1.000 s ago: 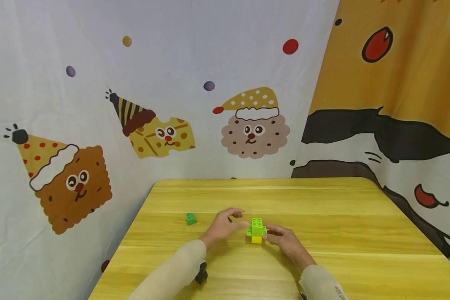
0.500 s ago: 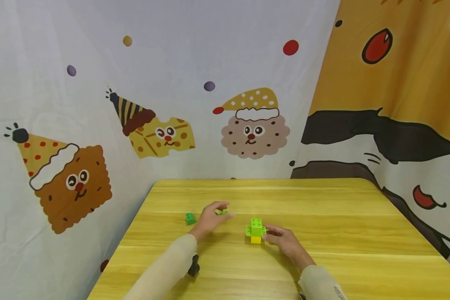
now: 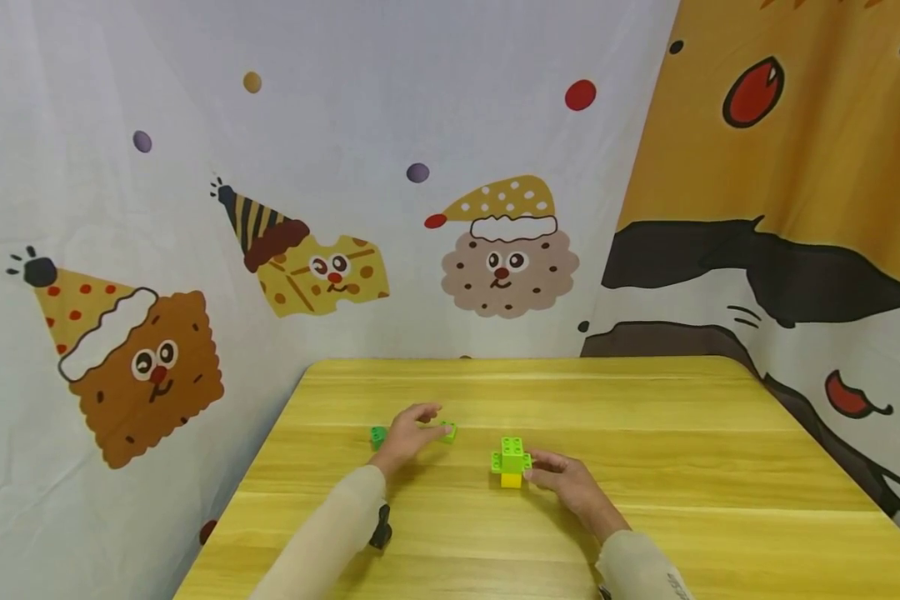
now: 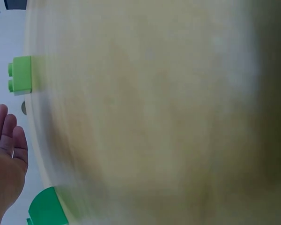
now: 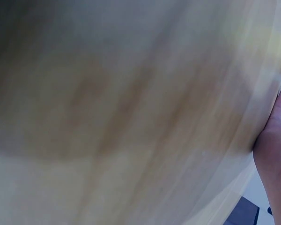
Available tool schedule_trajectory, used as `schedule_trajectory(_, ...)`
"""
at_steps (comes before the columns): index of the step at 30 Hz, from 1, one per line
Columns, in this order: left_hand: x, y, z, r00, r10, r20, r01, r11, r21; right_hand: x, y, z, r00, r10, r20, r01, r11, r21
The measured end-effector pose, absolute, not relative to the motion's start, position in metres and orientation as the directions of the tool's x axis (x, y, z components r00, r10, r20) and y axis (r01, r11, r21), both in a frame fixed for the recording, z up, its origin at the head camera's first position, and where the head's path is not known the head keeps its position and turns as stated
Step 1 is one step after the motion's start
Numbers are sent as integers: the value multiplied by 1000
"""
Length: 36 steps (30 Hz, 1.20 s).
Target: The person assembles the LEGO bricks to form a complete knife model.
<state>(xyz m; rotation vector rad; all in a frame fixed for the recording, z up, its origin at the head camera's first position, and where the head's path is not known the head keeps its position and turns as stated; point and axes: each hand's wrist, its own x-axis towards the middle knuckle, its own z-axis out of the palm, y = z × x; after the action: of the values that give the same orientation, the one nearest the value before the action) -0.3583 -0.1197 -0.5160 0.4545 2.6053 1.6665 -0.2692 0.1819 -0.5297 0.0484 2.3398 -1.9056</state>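
Observation:
A small stack of building blocks [image 3: 512, 458] stands upright on the table, lime green above a yellow block [image 3: 511, 481], with studded lime pieces jutting out at both sides. My right hand [image 3: 572, 483] pinches its right-hand side piece between thumb and fingers. In the right wrist view that hand [image 5: 277, 152] shows only at the right edge. Farther left, my left hand [image 3: 407, 437] hovers over the table with relaxed fingers, holding nothing. A loose lime block [image 3: 448, 432] lies by its fingertips. Past its other side sits a dark green block [image 3: 378, 437], rounded in the left wrist view.
The pale wooden table [image 3: 682, 433] stretches to a straight back edge. Behind it hangs a white cloth [image 3: 345, 125] printed with cartoon snacks. A dark wrist camera [image 3: 381, 527] sits under the left sleeve.
My left hand has moved left from beside the stack, and the loose lime block now lies free, left of the stack. The right hand has stayed on the stack.

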Motion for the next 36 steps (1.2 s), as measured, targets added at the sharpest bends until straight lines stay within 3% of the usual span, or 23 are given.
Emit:
schedule_trajectory(15, -370, -124, -521, -960, 279, 4, 125, 419, 899, -270, 181, -531, -993, -32, -112, 103, 210, -972)
schedule_trajectory(36, -367, -120, -524, -942, 335, -10, 172, 508, 844, -269, 180, -530, -992, -26, -124, 116, 199, -973)
